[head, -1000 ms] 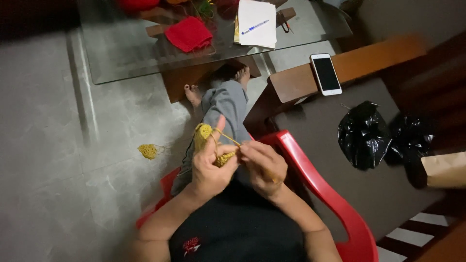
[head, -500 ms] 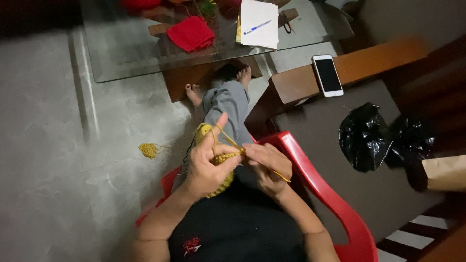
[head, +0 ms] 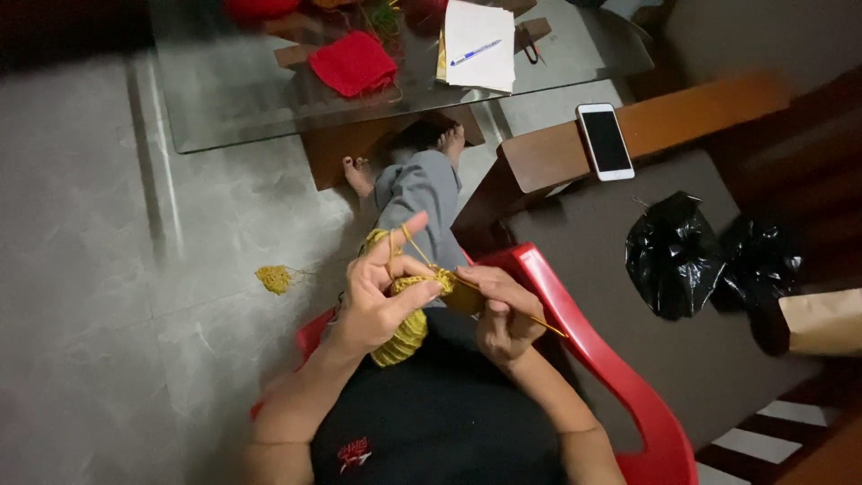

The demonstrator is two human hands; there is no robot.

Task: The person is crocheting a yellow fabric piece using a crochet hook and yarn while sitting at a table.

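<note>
Head view: the left hand (head: 382, 292) pinches the mustard-yellow crocheted yarn piece (head: 409, 310) over the lap, forefinger now raised higher with the strand across it. The right hand (head: 505, 310), closed on the thin golden hook (head: 530, 319), has drawn in since a moment ago, meeting the work.

Your left hand (head: 382, 301) holds nubbly mustard yarn knitting (head: 406, 323); your right hand (head: 503, 310) pinches a thin, smooth needle (head: 539, 321). At 12 o'clock, a glossy glass table (head: 224, 99) bears matt red knit cloth (head: 353, 63) and white paper (head: 480, 45). The chair (head: 628, 395) is shiny red plastic.
</note>
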